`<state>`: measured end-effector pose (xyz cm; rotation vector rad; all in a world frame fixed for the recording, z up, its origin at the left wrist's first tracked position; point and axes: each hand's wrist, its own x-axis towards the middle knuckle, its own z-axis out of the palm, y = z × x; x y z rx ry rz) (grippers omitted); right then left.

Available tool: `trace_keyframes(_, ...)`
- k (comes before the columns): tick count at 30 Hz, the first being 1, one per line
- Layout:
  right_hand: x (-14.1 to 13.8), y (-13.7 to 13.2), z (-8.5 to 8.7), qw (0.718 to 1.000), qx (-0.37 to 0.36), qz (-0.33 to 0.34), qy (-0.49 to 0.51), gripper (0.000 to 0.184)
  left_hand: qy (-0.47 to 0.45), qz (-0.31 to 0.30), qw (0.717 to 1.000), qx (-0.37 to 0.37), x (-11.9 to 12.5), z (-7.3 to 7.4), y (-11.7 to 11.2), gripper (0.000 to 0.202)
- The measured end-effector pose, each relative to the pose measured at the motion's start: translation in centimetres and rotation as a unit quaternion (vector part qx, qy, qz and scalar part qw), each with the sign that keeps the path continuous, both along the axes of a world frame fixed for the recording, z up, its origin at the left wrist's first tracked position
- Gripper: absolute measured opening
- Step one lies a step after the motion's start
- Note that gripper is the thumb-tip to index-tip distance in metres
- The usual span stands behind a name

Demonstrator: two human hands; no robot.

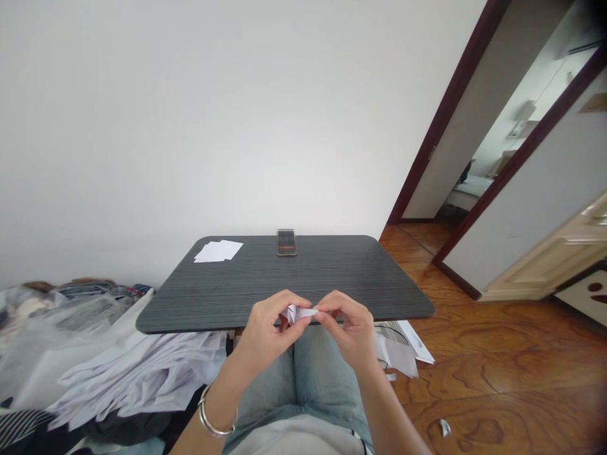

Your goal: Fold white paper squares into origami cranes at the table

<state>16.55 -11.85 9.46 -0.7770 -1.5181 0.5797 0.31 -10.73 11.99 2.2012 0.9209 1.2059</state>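
Note:
A small piece of folded white paper point(298, 313) is held between both hands, just above the near edge of the dark table point(303, 278). My left hand point(272, 325) wraps thumb and fingers around its wider, creased end. At the narrow right tip, my right hand point(348, 325) pinches the paper between thumb and forefinger. Parts of the folds are hidden behind the fingers. Toward the table's far left corner lie several loose white sheets of paper point(215, 251), overlapping one another.
A phone point(286, 242) stands at the table's back edge against the wall. Clothes and white fabric point(142, 373) are heaped at the left. Papers point(403, 347) lie below the table's right side, and a small white scrap point(444, 428) is on the wooden floor. A doorway opens at the right.

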Motion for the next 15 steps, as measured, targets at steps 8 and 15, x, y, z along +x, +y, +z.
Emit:
trace_keyframes(8, -0.11, 0.22, -0.73, 0.999, -0.048, 0.000, 0.008, 0.006, 0.024, -0.006, 1.000, -0.005, 0.05, -0.03, 0.17, 0.006)
trace_keyframes(15, -0.15, 0.17, -0.88, 0.994, -0.107, -0.020, 0.026, 0.010, 0.016, -0.014, 0.999, 0.034, 0.17, -0.22, 0.43, 0.014)
